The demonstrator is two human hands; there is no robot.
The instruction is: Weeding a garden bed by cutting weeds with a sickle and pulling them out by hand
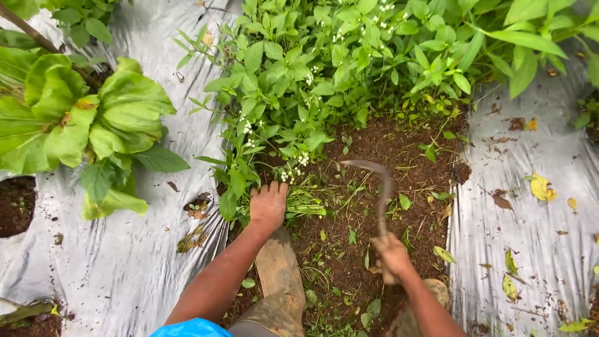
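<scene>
— Mud-caked boots [279, 274], two of them, sit closest under me, the second boot's toe [437, 290] just past my right wrist. Which step am I at, would you say?

— Gathering and cutting, as I judge it. What does each grip have?

— My left hand [268, 205] is closed in a fist around a bunch of green weed stems with tiny white flowers [293, 168], right at their base where they meet the dark brown soil [387, 150]. My right hand [392, 253] is wrapped fully shut on the handle of one curved, rusty metal sickle [374, 181]; its blade arcs up and to the left, its tip hanging just right of the fist, above the soil and apart from the stems.

— So the next move?

— Probably the blade has to come in low, just beyond my left knuckles, with the stems pulled taut and my fingers kept clear of the edge. That is my guess only.

— And the count?

— Two hands, one sickle, one dense weed patch ahead of both grips. Silver plastic mulch sheets [530, 237] lie on either side, one left of my left hand, one right of my right. One broad-leaved green plant [81, 118] stands well left of the fist.
</scene>
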